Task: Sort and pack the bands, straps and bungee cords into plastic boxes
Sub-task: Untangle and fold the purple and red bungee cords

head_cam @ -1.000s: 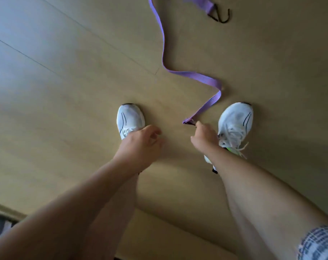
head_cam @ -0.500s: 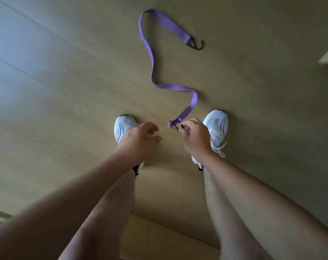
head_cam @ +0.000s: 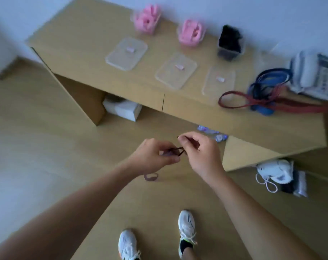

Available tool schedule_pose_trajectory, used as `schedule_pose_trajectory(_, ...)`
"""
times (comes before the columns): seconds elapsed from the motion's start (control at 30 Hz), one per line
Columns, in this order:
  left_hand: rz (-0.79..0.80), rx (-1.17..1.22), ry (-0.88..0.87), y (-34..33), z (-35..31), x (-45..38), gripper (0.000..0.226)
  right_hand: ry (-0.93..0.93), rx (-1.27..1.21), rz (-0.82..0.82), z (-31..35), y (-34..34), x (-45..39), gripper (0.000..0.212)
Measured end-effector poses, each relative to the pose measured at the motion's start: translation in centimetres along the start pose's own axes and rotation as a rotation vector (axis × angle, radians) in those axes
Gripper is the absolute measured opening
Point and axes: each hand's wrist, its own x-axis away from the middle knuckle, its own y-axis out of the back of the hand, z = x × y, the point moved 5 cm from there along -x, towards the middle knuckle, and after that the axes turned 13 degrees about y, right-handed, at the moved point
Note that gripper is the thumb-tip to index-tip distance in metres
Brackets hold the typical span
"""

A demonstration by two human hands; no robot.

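No readable text anywhere. Phone keypad on the desk is too blurred, and the lid tags can't be made out.

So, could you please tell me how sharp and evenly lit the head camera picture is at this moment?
Head view: motion blur smears the whole frame, worst at the pink-filled boxes and phone; wide-angle bending curves the desk edges; light is soft and dim, with no glare; the purple strap between left hand and right hand is barely readable.

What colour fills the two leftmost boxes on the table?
Pink, in both boxes; head view.
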Motion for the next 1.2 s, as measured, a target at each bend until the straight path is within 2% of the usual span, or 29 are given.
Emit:
schedule_pose_trajectory(0.1, 0.026, 0.065, -0.122, 4.1, -8.7, 2.6, 0.011, 0.055, -0.096, -0.134, 6.7, 6.5, -3.6, 0.019)
schedule_pose_trajectory(0.17, -0.019, 0.123, -0.173, 5.9, -14.1, 4.3, 0.016, 0.094, -0.164, -0.173, 10.7, 10.3, -5.4, 0.018)
schedule_pose_trajectory(0.23, -0.074, 0.214, -0.241, 7.1, -19.3, 5.8, 0.023, 0.134, -0.214, -0.170, 14.1, 13.8, -6.7, 0.018)
schedule_pose_trajectory(0.3, -0.125, 0.253, -0.314, 7.8, -23.6, 7.1, 0.008, 0.188, -0.231, -0.147, 16.8, 16.9, -7.1, 0.011)
schedule_pose_trajectory(0.43, -0.229, 0.335, -0.412, 8.5, -30.1, 8.4, 0.012, 0.313, -0.225, -0.194, 19.9, 23.2, -7.7, 0.022)
schedule_pose_trajectory(0.53, -0.116, 0.441, -0.389, 7.4, -33.6, 8.9, 0.014, 0.379, -0.264, -0.250, 21.2, 27.3, -7.7, 0.020)
schedule_pose_trajectory(0.63, 0.107, 0.523, -0.253, 5.3, -35.7, 8.4, 0.041, 0.475, -0.200, -0.351, 22.0, 31.2, -7.7, 0.019)
schedule_pose_trajectory(0.7, 0.228, 0.579, -0.152, 3.8, -36.7, 8.0, 0.066, 0.543, -0.071, -0.403, 22.3, 33.3, -7.6, 0.018)
schedule_pose_trajectory(0.77, 0.303, 0.669, -0.112, 3.0, -38.0, 7.4, 0.078, 0.674, 0.115, -0.452, 22.7, 34.9, -7.3, 0.017)
schedule_pose_trajectory(0.83, 0.348, 0.741, -0.144, 2.7, -39.5, 7.1, 0.073, 0.856, 0.334, -0.471, 22.7, 35.6, -6.9, 0.015)
schedule_pose_trajectory(0.9, 0.374, 0.724, -0.209, 2.4, -40.6, 6.9, 0.058, 0.962, 0.482, -0.445, 22.1, 36.0, -6.8, 0.012)
schedule_pose_trajectory(1.07, 0.335, 0.609, -0.318, 1.8, -41.7, 5.7, 0.030, 1.003, 0.687, -0.349, 20.8, 36.5, -7.7, 0.026)
schedule_pose_trajectory(1.13, 0.289, 0.619, -0.343, 2.2, -42.0, 5.1, 0.022, 0.942, 0.602, -0.367, 20.3, 36.7, -8.0, 0.034)
schedule_pose_trajectory(1.2, 0.224, 0.617, -0.376, 2.8, -42.3, 4.5, 0.017, 0.747, 0.309, -0.438, 19.8, 37.0, -8.3, 0.040)
